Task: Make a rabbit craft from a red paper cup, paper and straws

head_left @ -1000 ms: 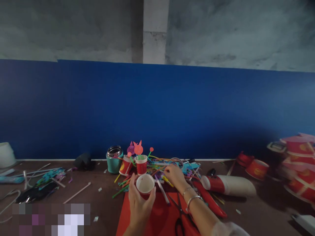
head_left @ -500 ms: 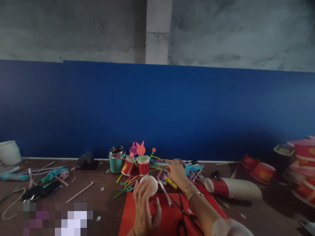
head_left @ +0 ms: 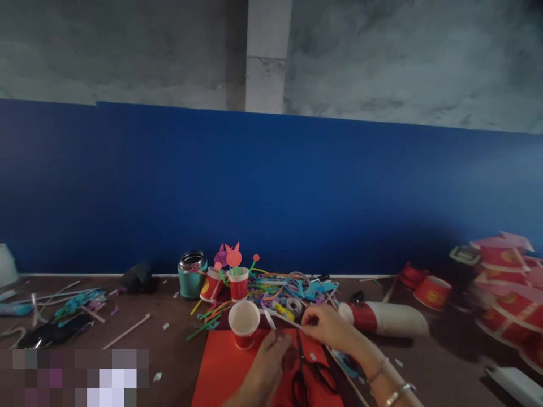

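Note:
My left hand is blurred over the red sheet, beside the white end of a marker; I cannot make out its grip. My right hand is curled, its thumb and forefinger pinched at the end of a thin pale straw. A red paper cup with a white inside stands upright on the sheet's far edge, apart from both hands. Black-handled scissors lie partly opened between my hands. Behind the straw are a yellow tube and a roll of tape.
Several coloured straws and scraps are heaped behind the sheet. Two decorated cups and a teal flask stand at the back. On the right are a row of nested cups and a stack of red cups.
My left hand has let go of the cup, which now stands on the sheet, and has moved right. My right hand has drawn back from the straw heap towards me. The view has shifted slightly right.

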The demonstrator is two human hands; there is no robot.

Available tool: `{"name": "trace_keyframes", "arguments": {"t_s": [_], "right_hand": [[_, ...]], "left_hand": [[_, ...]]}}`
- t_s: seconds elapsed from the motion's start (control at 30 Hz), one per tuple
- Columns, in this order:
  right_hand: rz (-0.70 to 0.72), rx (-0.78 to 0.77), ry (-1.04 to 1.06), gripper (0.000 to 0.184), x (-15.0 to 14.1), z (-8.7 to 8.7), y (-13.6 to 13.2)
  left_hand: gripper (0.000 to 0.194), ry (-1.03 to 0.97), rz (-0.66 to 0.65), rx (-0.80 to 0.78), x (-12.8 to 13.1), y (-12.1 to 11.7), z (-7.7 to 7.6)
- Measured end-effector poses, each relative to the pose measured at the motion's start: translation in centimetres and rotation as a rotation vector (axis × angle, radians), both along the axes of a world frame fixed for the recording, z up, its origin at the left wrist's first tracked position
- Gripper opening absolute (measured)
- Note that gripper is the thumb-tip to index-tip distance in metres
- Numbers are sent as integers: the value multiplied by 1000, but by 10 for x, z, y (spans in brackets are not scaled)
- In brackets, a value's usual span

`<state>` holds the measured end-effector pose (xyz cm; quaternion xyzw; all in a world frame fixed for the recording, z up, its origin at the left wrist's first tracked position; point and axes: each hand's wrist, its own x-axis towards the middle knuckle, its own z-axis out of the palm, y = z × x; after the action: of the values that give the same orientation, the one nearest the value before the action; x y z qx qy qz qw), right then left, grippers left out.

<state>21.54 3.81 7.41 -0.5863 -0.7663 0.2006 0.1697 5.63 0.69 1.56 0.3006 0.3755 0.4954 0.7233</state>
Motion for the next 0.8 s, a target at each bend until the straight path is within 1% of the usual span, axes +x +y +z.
{"name": "trace_keyframes", "arguments": {"t_s": [0.03,0.1,0.17,0.23,0.27,0.37,0.43,0.5,0.6,0.73,0.8], "right_hand": [[36,-64,69,16,-2,-1,-5],[96,-175,145,15,-5,-3,-11],[105,-195,87,14,-6,-5,-10],[51,-139,-12,19,-1,-5,-3],[-3,-90,-51,22,2,-5,4],[-162,24,-102,29,13,-2,27],[-220,63,-126,31,13,-1,43],[-221,87,-144,31,7,-4,56],[-171,102,-183,29,-12,-11,71],[-134,113,-256,21,-37,-21,84],[-134,129,-281,22,-44,-24,88]], "left_hand": [[29,-105,45,-44,4,3,2],[29,-215,124,-88,8,9,6],[23,-271,124,-92,10,12,8],[18,-291,73,-100,10,12,7],[16,-286,49,-114,10,11,4],[16,-246,16,-147,7,8,-5],[18,-236,0,-133,4,8,-11],[21,-229,-42,-120,2,9,-14],[26,-211,-107,-113,0,12,-15],[28,-215,-106,-101,1,14,-17],[28,-230,-94,-118,2,15,-21]]}}
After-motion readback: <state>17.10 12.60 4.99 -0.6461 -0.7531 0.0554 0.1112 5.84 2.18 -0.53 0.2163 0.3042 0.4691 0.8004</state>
